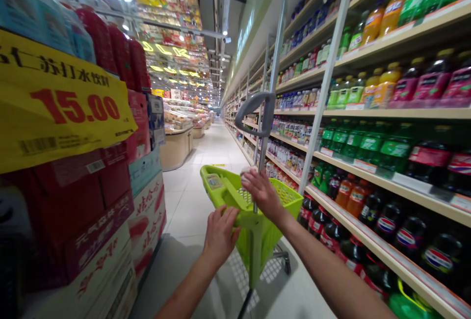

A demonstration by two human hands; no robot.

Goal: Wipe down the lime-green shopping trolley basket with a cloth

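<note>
A lime green shopping basket on wheels (273, 225) stands in a supermarket aisle in front of me, with a tall grey pull handle (256, 108) rising from it. My left hand (220, 233) grips the basket's near rim, fingers curled over it. Above the basket's open top, my right hand (262, 189) is closed around a small pale item that I cannot make out. A small packet (213, 180) lies at the basket's far left corner.
Shelves of soft drink bottles (390, 152) run along the right. Stacked red and white cartons (110, 211) with a yellow 15.00 price sign (62, 103) stand at the left. The tiled aisle floor (206, 162) stretches ahead toward display counters (176, 142).
</note>
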